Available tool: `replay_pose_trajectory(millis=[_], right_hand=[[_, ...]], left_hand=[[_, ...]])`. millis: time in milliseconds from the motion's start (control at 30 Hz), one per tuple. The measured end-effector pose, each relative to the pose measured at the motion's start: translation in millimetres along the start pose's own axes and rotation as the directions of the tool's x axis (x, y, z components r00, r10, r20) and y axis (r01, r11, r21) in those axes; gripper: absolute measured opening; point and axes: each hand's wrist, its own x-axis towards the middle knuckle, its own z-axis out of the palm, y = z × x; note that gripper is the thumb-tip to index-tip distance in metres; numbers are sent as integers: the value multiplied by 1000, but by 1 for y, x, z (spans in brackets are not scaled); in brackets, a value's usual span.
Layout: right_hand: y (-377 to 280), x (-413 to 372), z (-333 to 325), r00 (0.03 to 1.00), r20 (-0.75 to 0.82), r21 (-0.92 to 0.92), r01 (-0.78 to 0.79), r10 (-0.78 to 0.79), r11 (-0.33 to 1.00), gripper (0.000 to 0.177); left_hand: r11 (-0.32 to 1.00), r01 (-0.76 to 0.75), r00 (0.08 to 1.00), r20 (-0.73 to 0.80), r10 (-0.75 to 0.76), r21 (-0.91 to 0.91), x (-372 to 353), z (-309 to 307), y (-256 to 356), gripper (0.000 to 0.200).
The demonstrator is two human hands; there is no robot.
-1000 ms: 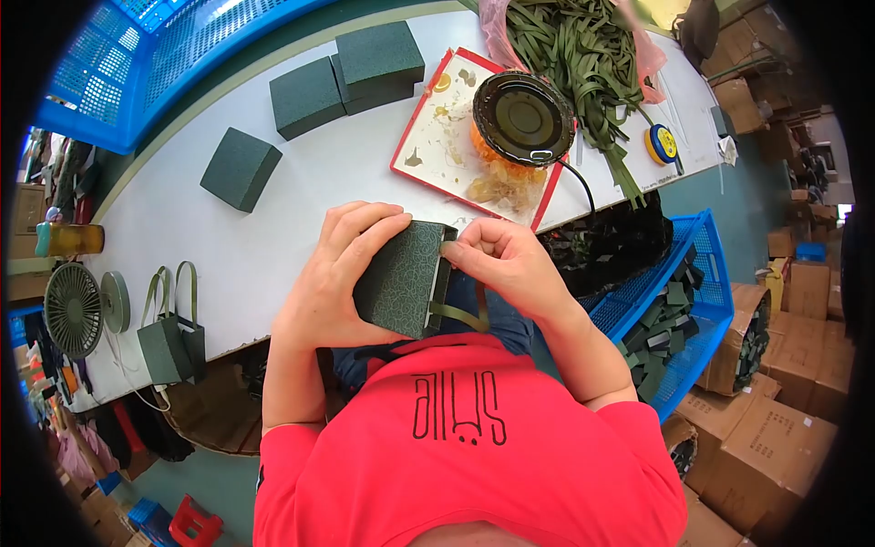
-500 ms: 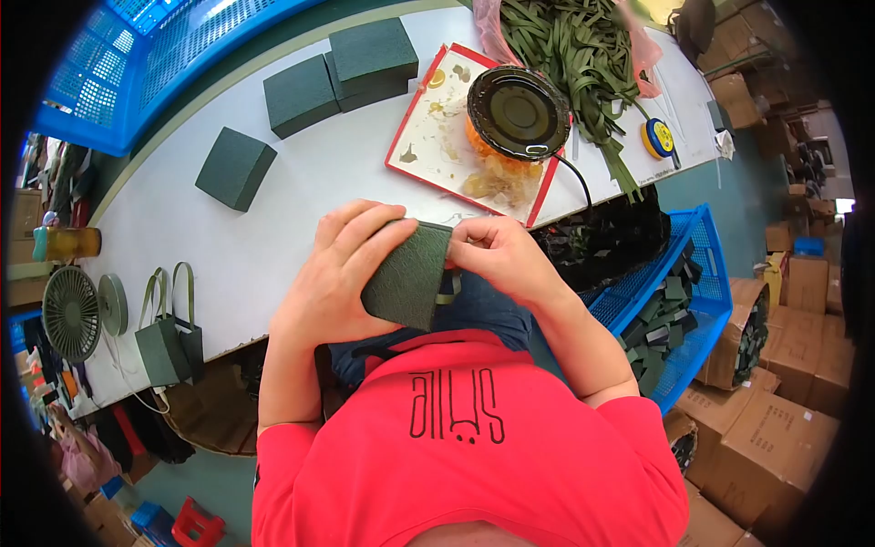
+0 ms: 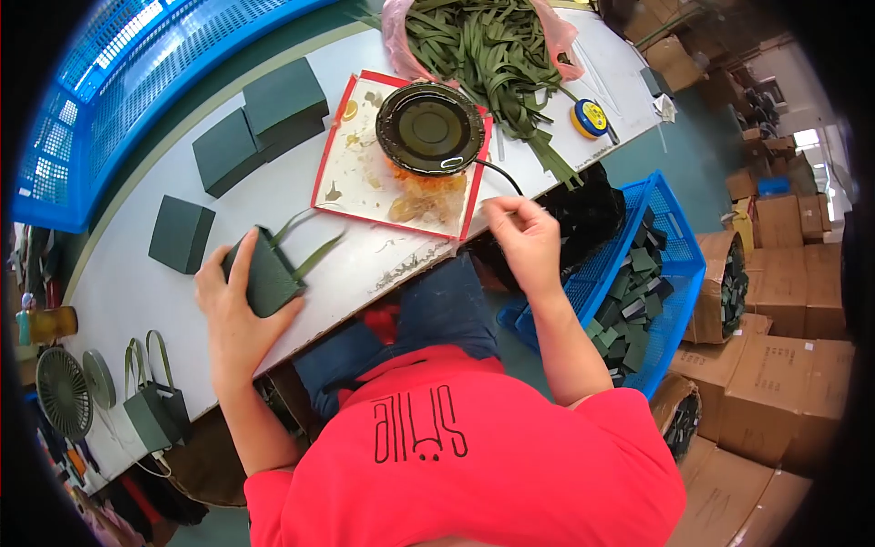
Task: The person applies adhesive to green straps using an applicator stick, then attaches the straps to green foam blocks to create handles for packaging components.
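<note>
My left hand (image 3: pixel 235 305) is wrapped round a small dark green gift bag (image 3: pixel 271 277), which lies tilted at the front of the white table (image 3: pixel 365 260). A green ribbon handle (image 3: pixel 319 257) sticks out from the bag's far side. Away to the right, beyond the table's front edge, my right hand (image 3: pixel 527 239) is raised with thumb and fingers pinched together; whatever they may hold is too small to make out. Nearest to it are a round black electric pan (image 3: pixel 430 128) with a cord and the red-edged, stained board (image 3: pixel 342 187) beneath.
Dark green boxes (image 3: pixel 284 102) stand at the back left. Green ribbons (image 3: pixel 492 55) heap in a pink plastic bag, beside a blue-yellow round tin (image 3: pixel 590 118). Finished-looking handled bags (image 3: pixel 157 412) and a fan (image 3: pixel 64 392) sit left. A blue crate (image 3: pixel 679 310) of green pieces stands right.
My left hand has carried the bag from in front of my body leftward onto the table. My right hand has let go of it and moved away to the right. The view has shifted.
</note>
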Motion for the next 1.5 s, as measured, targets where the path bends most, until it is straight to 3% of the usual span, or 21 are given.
replay_pose_trajectory(millis=[33,133,167,267,300,400,500,600,700,733,833,933,1067,1100,1200,1233,1367,1500], right_hand=[[4,7,-7,996,-85,-14,3,-4,1000,14],[17,32,-27,959,-269,-34,80,-86,996,13],[21,40,-34,954,-284,-109,69,-98,992,15],[21,57,-37,958,-255,-283,53,-129,958,18],[22,64,-37,946,-261,-330,100,-193,939,18],[24,88,-31,887,-259,-462,232,-381,856,18],[25,103,-27,899,-241,-538,189,-365,822,18],[32,112,-24,900,-215,-621,173,-379,764,18],[34,113,-22,906,-189,-645,176,-379,743,17],[34,113,-23,909,-181,-647,178,-376,742,17],[29,106,-22,871,-228,-534,262,-436,804,15],[9,86,-20,844,-219,-428,368,-490,825,16],[-13,59,-25,814,-104,-337,511,-571,790,17],[-11,58,-28,808,-47,-290,552,-587,782,16],[-14,40,-24,920,-37,37,392,-390,919,16],[-15,36,-24,914,-15,85,405,-405,910,11],[-29,23,-17,945,45,157,313,-323,937,14],[-39,14,-11,994,28,248,95,-105,964,15]], left_hand=[[997,24,1000,15,-25,70,-1,-2,-4,94],[985,167,981,88,-171,51,-5,-9,-11,87],[986,164,978,126,-167,33,-5,-13,-14,72],[955,187,982,29,-185,-229,-2,-6,-29,59],[931,284,958,28,-286,-229,0,-4,-28,47],[891,424,903,154,-402,-162,9,-13,-16,43],[854,453,888,210,-408,-257,9,-8,-32,37],[848,358,928,46,-371,-390,4,3,-56,26],[876,21,945,-277,-175,-483,1,-1,-61,18],[914,-21,939,-323,-122,-406,2,-4,-56,22],[983,-153,905,-412,100,-98,6,-20,-27,38],[982,-171,978,-107,179,79,7,-24,-7,36],[972,-97,995,-1,99,-214,8,-22,4,23],[976,-141,987,47,150,-169,8,-22,0,35],[997,-73,979,189,71,4,9,-21,6,54],[989,-121,977,184,104,84,8,-19,3,68],[997,-45,985,172,35,56,10,-20,7,72],[997,-52,990,137,45,50,7,-16,5,77]])
